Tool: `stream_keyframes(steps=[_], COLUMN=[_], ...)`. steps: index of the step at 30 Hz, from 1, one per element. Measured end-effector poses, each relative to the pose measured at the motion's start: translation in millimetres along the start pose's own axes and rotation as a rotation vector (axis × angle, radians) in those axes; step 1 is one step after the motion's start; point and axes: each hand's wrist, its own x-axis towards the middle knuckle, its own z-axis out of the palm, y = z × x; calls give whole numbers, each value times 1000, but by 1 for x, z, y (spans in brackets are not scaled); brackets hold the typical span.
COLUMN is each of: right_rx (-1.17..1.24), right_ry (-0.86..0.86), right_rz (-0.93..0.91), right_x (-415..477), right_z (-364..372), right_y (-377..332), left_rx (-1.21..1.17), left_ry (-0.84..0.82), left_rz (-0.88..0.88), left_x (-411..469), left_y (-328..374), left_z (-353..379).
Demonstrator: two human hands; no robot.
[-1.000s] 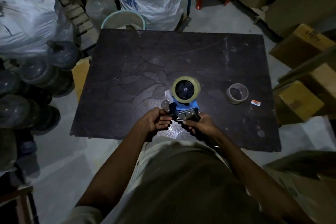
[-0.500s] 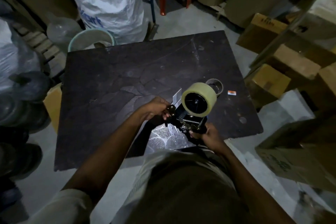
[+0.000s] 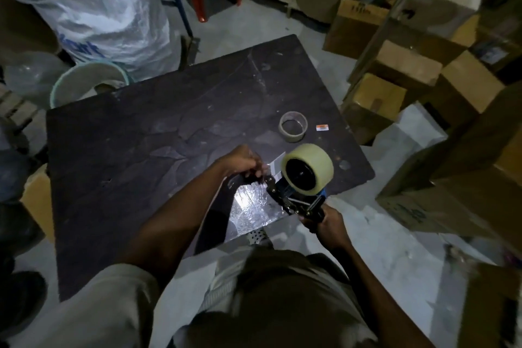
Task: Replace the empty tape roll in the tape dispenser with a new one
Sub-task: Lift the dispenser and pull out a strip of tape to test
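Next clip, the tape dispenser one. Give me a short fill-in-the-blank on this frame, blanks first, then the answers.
1. The full tape roll is mounted on the ____.
2. The empty tape core lies on the dark ____.
3. The dispenser's handle is held by the ____ hand.
4. The left hand pinches the loose end of the ____.

Missing words: dispenser; table; right; tape

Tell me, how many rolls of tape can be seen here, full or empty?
2. The full tape roll sits on the tape dispenser held by both hands. The empty tape roll lies on the table, beyond the dispenser. Others may be hidden.
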Motion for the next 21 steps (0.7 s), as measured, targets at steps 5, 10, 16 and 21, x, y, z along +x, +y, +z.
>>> stream_keyframes(steps=[5, 10, 16, 21], right_rx=[-87, -151, -220, -223], right_ry=[103, 205, 219, 179], right_rz=[-37, -188, -219, -81], right_x=[-4, -7, 17, 39], right_z=[-3, 5, 17, 26], right_y=[31, 43, 30, -2], left_rx=[197, 439, 497, 445], left_ry=[-13, 41, 90, 164], left_rz=[106, 192, 137, 120], left_x=[14, 29, 44, 52], left_y=[24, 25, 28, 26], left_z=[26, 45, 25, 6])
